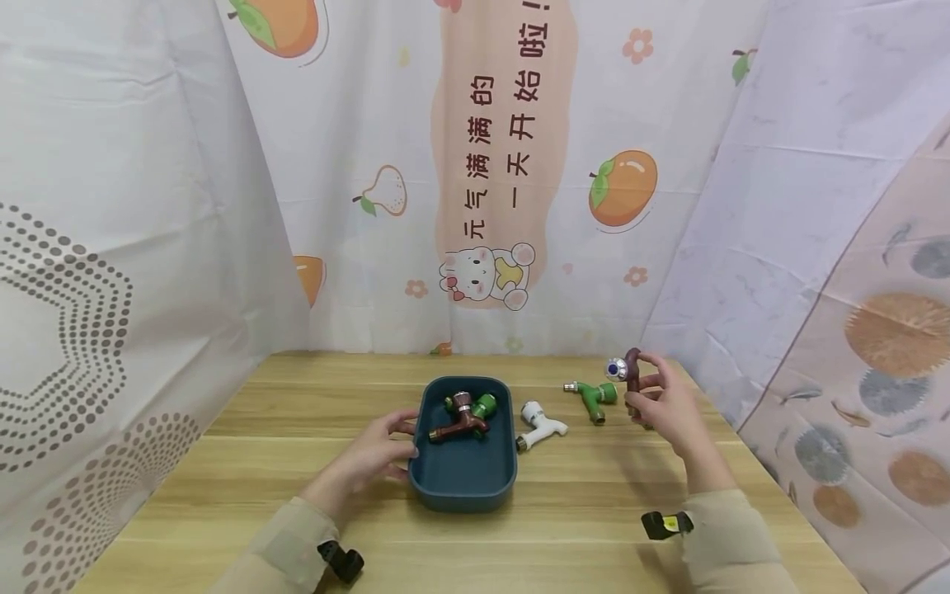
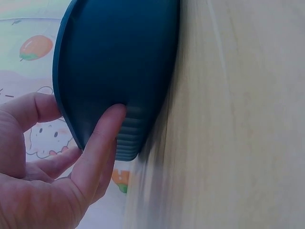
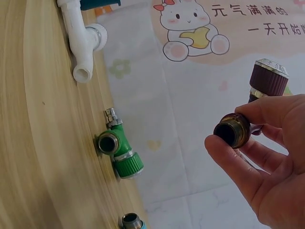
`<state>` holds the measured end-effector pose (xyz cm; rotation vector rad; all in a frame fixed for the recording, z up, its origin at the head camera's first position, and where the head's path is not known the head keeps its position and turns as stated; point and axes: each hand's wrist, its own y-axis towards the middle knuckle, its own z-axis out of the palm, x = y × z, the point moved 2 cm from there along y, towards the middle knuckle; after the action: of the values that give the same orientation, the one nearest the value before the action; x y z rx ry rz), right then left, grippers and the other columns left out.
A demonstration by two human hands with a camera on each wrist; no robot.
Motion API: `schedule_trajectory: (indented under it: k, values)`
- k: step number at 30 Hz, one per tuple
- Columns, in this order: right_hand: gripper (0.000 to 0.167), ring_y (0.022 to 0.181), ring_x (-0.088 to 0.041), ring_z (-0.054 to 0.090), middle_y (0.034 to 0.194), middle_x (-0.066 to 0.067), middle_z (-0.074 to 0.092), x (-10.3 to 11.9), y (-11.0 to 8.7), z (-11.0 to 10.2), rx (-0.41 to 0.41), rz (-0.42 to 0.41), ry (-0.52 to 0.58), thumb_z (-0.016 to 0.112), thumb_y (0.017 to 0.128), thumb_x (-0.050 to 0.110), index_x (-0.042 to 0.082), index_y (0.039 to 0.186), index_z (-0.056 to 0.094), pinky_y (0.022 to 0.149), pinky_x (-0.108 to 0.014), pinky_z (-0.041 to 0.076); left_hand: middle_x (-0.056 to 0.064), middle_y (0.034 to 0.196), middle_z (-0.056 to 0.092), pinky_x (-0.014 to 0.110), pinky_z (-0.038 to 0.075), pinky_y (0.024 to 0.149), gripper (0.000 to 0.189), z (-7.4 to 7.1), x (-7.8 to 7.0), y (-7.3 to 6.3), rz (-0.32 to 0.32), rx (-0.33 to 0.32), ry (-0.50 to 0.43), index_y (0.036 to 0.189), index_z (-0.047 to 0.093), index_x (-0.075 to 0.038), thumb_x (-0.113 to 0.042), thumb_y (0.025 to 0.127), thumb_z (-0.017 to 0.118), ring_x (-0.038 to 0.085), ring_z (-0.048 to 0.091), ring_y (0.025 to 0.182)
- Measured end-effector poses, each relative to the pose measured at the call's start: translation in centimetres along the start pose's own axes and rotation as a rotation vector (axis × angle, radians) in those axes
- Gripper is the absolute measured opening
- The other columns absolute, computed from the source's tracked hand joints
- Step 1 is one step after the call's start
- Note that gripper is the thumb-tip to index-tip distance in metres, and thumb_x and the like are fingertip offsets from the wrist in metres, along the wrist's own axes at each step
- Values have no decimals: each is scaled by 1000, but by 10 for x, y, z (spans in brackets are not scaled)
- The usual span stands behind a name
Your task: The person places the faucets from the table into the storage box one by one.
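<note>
My right hand (image 1: 670, 410) pinches a dark brown faucet (image 1: 633, 371) with a silver-capped knob, raised over the right side of the table. In the right wrist view its threaded brass end sits between thumb and fingers. My left hand (image 1: 374, 452) rests its fingertips on the left side of a dark blue plastic tub (image 1: 462, 502). Inside the tub lie a reddish-brown faucet (image 1: 467, 422) and a green faucet (image 1: 485, 405), one across the other. On the table, a green faucet (image 1: 592, 396) lies just left of my right hand.
Between the tub and the green faucet lies a white faucet (image 1: 544, 429). Another threaded faucet end (image 3: 132, 220) shows at the bottom of the right wrist view, mostly cut off. Printed curtains (image 1: 356, 272) enclose the wooden table (image 1: 312, 396) at the back and sides.
</note>
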<state>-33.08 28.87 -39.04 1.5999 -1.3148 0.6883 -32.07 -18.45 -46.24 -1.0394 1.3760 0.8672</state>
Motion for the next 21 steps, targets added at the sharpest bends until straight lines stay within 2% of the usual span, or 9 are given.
schedule_trajectory:
  k: [6,12,21]
  values:
    - [77,88,-35,69,114,-29,59,7,7,10,17,-20,-59,69,91,-1,15,157,34,63,-44,62,32,143,41,51,61,71,72,1,-1,0,-2,2,-5,155,34,-1,3,90,63,38,63,103]
    - [75,93,-42,68,115,-26,60,12,15,22,52,-23,-98,69,90,0,17,156,36,62,-39,62,32,143,41,51,61,72,71,1,-2,-1,-2,6,2,155,34,-1,3,91,63,38,63,104]
    - [73,86,-28,69,110,-23,62,29,23,42,94,-53,-154,70,90,2,15,155,39,60,-37,60,32,143,42,52,61,73,72,1,-4,-4,4,7,3,155,34,-1,2,90,63,39,63,105]
